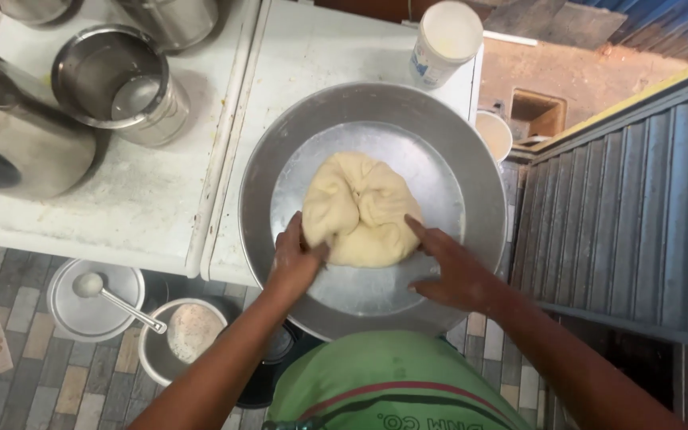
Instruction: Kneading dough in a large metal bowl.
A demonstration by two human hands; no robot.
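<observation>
In the middle of a wide, round metal pan (376,103) on the white desk (153,199) lies a smooth, pale, folded lump of dough (362,209). The left hand (296,259) presses its near-left edge, fingers curled together against it; the right hand (451,271) touches its right side, fingers spread. Steel pots (121,84) stand to the left, a white plastic tub (443,41) behind.
</observation>
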